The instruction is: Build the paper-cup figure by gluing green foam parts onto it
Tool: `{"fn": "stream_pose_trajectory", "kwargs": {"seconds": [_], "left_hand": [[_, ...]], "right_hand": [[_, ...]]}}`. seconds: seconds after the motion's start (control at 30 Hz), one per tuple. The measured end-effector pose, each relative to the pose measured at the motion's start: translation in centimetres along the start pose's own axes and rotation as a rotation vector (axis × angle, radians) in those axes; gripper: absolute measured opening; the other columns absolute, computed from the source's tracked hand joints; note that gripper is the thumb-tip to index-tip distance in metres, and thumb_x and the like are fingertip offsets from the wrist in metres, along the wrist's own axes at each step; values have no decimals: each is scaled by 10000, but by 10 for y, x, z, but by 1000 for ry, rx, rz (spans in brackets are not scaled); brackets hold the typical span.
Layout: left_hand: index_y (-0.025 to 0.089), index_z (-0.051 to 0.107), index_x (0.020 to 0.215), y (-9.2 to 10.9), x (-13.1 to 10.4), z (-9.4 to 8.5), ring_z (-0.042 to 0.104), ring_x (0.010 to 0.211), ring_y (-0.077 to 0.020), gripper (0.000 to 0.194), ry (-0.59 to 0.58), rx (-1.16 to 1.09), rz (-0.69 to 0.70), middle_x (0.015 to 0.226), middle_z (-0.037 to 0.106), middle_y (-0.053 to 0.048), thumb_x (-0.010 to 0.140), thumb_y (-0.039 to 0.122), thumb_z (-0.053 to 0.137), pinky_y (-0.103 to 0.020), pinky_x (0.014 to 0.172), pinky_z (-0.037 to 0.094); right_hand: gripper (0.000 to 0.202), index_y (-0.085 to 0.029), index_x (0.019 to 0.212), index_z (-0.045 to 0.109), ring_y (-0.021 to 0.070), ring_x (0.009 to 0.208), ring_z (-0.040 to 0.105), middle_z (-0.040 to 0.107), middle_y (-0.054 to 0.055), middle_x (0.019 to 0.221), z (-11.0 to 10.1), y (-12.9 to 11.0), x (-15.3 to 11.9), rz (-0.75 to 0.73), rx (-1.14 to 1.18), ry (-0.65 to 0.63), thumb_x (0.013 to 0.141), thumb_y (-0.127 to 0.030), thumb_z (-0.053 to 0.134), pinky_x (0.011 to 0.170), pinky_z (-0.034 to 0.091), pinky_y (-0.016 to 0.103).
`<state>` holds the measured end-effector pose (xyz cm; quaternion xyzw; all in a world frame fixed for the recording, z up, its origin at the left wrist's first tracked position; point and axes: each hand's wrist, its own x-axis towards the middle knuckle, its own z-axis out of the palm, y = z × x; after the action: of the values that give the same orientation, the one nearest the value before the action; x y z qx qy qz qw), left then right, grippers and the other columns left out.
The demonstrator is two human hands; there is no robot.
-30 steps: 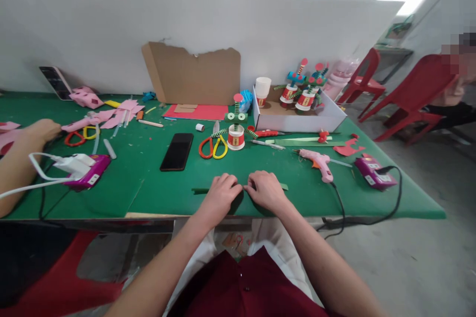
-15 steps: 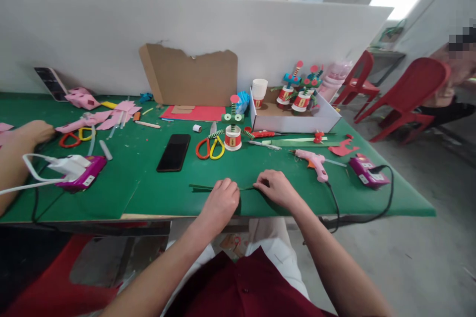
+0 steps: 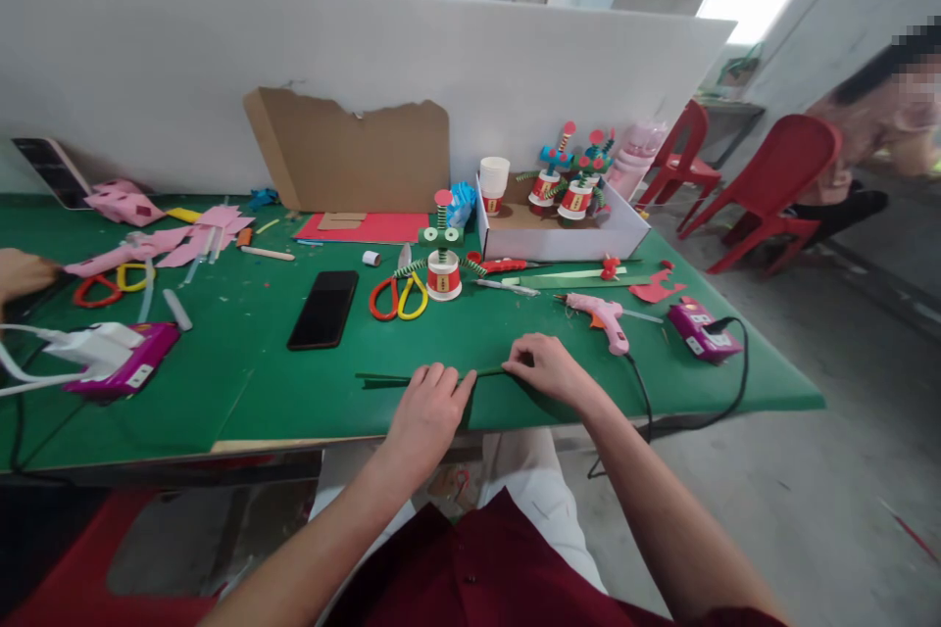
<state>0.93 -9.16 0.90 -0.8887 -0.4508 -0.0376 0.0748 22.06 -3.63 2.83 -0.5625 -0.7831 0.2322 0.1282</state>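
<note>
Drawn apart, left hand [image 3: 427, 402] grips and right hand [image 3: 545, 368] pinches a green strip [image 3: 488, 372].

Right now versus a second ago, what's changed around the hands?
The right hand has slid right, away from the left hand, baring a stretch of green strip between them. Neither visibly let go or took up anything new. The view has also swung right. Phone, scissors, cup figure and glue gun stayed put.
</note>
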Motion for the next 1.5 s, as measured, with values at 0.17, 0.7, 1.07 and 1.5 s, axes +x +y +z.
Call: {"fn": "stream_pose_trajectory", "kwargs": {"seconds": [0.17, 0.7, 1.07, 1.5], "left_hand": [[185, 555, 1288, 5, 2, 0, 506, 874, -218, 396, -11, 17, -40, 895, 571, -74, 912, 102, 462, -378, 816, 396], [196, 582, 1268, 6, 1, -3, 531, 891, -231, 418, -13, 19, -52, 901, 587, -87, 895, 69, 444, -433, 889, 402], [193, 580, 1272, 7, 1, -1, 531, 879, -227, 413, -2, 14, -57, 890, 578, -83, 895, 77, 459, -437, 882, 399], [201, 575, 1268, 8, 4, -2, 529, 891, -223, 383, -19, -9, -77, 899, 589, -79, 911, 119, 466, -418, 892, 381]], "right_hand": [[162, -164, 653, 623, 127, 674, 549, 620, -5, 675, -1, 3, -4, 30, -3, 20, 810, -199, 649, 663, 363, 228], [184, -175, 649, 613, 146, 696, 561, 637, 3, 692, -7, 19, -15, 147, -129, 50, 819, -240, 639, 693, 352, 255], [144, -179, 743, 627, 197, 832, 583, 660, 36, 786, -6, 9, -19, 219, -269, 34, 854, -270, 610, 774, 339, 293], [159, -191, 702, 603, 192, 742, 568, 626, 26, 711, -5, 19, -21, 223, -278, 83, 840, -271, 600, 727, 339, 294]]}}
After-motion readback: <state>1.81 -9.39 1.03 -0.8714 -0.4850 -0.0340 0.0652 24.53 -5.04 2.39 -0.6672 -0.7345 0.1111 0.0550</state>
